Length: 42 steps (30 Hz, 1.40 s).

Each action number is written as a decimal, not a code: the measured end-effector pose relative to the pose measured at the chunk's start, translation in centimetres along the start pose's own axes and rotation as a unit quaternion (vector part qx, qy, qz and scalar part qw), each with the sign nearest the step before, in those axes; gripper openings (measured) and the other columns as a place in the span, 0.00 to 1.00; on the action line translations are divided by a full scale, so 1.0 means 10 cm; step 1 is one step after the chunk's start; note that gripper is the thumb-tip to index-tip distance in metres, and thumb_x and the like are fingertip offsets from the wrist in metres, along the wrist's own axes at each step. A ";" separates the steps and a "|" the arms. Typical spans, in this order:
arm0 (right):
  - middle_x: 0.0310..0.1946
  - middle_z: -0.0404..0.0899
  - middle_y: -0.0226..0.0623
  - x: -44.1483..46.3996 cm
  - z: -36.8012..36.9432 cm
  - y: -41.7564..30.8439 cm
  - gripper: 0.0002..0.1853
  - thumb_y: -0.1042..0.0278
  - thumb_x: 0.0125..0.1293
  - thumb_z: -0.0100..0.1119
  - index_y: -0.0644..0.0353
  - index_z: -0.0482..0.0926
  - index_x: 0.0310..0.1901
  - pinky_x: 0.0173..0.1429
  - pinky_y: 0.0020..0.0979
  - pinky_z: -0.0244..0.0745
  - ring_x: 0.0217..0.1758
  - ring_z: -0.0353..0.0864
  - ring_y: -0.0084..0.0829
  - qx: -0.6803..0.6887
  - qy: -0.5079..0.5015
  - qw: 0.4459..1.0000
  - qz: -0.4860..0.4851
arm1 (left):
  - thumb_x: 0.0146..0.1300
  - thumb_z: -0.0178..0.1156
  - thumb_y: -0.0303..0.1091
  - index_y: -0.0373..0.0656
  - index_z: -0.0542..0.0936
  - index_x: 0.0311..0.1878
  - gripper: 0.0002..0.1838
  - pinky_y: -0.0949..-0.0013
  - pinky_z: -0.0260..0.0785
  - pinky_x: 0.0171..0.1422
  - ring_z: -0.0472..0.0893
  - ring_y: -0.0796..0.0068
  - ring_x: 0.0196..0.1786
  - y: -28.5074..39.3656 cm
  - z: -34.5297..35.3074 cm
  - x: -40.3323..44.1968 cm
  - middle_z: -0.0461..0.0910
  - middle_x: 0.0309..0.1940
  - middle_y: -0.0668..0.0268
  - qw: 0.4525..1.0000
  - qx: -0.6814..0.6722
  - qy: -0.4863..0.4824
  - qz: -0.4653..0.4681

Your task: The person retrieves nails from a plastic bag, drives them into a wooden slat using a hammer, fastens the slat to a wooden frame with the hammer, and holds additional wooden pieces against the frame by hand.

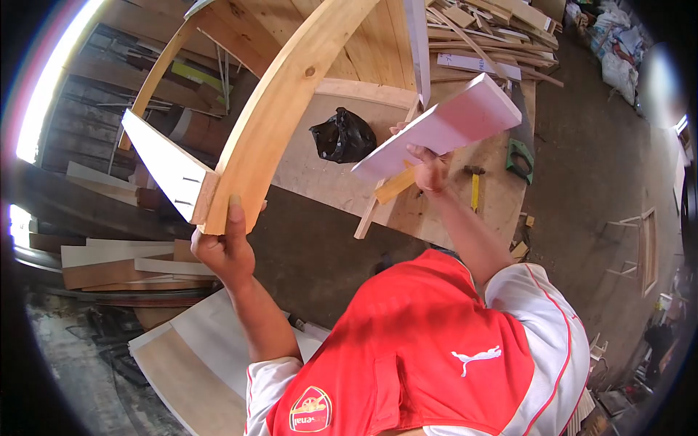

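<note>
My left hand is closed round the lower end of a curved wooden piece, its thumb on the front face and its fingers mostly hidden behind. Against the side of that end lies a white tapered board with two short dark marks; how it is joined I cannot tell. My right hand grips a flat white board, tilted up above the workbench. Just below this board, a small yellowish wood block lies across a thin wooden strip.
On the workbench lie a hammer with a yellow handle, a green-handled saw and stacked offcuts. A black plastic bag sits inside the wooden frame. White panels lean at lower left.
</note>
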State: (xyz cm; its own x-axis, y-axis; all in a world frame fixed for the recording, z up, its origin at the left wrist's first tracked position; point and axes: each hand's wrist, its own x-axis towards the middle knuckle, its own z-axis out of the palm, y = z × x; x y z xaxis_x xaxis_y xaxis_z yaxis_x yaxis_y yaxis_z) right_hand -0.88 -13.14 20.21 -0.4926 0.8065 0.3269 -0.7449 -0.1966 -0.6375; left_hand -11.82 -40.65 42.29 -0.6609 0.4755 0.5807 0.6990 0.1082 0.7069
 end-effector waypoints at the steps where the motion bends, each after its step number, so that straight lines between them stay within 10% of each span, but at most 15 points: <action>1: 0.52 0.85 0.53 -0.04 -0.03 0.10 0.22 0.86 0.59 0.58 0.68 0.78 0.58 0.66 0.52 0.79 0.58 0.86 0.51 0.024 0.027 0.999 0.000 | 0.75 0.62 0.39 0.25 0.81 0.57 0.22 0.62 0.85 0.42 0.90 0.59 0.36 -0.01 0.00 -0.01 0.87 0.41 0.51 1.000 -0.007 0.005 0.004; 31: 0.50 0.87 0.46 -0.37 0.20 0.08 0.19 0.87 0.61 0.59 0.68 0.80 0.55 0.60 0.41 0.81 0.56 0.87 0.39 -0.093 -0.036 0.995 0.026 | 0.70 0.68 0.37 0.28 0.85 0.45 0.16 0.71 0.79 0.39 0.90 0.69 0.34 -0.11 -0.02 -0.24 0.90 0.31 0.57 0.999 0.002 0.039 0.032; 42: 0.38 0.86 0.30 -0.49 0.35 0.24 0.14 0.74 0.65 0.69 0.65 0.84 0.52 0.48 0.28 0.78 0.44 0.80 0.18 -0.317 -0.139 0.930 0.123 | 0.71 0.67 0.39 0.30 0.86 0.47 0.17 0.72 0.72 0.37 0.84 0.75 0.32 -0.27 0.04 -0.29 0.87 0.31 0.60 0.993 0.040 0.099 0.048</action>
State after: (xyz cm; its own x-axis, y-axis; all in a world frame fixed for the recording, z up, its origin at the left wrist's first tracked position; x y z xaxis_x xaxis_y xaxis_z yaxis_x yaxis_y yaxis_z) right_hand -1.77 -19.50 19.51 -0.7756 0.5886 0.2280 -0.2232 0.0822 -0.9713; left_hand -11.68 -41.95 38.53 -0.6260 0.3075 0.7166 0.7750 0.1438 0.6153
